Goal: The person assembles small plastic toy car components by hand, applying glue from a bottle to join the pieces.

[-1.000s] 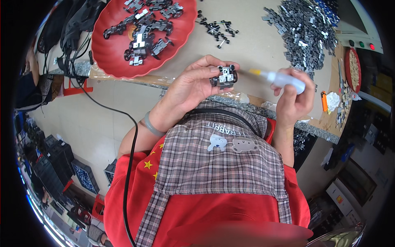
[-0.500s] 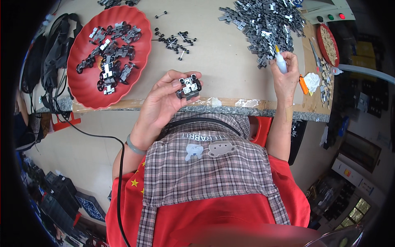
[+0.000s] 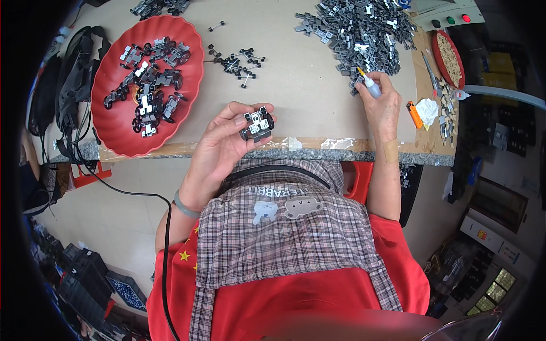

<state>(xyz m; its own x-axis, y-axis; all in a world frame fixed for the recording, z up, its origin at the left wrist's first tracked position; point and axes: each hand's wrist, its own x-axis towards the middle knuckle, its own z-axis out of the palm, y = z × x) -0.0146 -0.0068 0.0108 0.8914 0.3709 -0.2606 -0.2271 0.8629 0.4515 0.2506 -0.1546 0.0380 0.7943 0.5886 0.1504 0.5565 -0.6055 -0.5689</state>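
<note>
Near the table's front edge, my left hand [image 3: 223,135] is closed on a small toy vehicle chassis [image 3: 259,126], grey and white with black wheels. Thumb and fingers pinch it from its left side. To the right, my right hand [image 3: 384,111] grips a small white glue bottle [image 3: 373,88] with a yellow tip pointing up and left. Its fingertips are at the near edge of a heap of small grey plastic parts [image 3: 364,37]; whether they also pinch a part I cannot tell. Several wheel-and-axle pieces [image 3: 233,63] lie beyond my left hand.
A scalloped red tray [image 3: 193,96] at the left carries several toy vehicle chassis. An orange utility knife [image 3: 414,115], crumpled white tissue [image 3: 427,112] and tweezers [image 3: 429,68] lie at the right, near a red bowl [image 3: 459,74] of tan bits. A black cable [image 3: 166,238] hangs before me.
My right hand has moved left with the glue bottle, to the near edge of the grey heap. The left hand still holds the chassis in about the same place.
</note>
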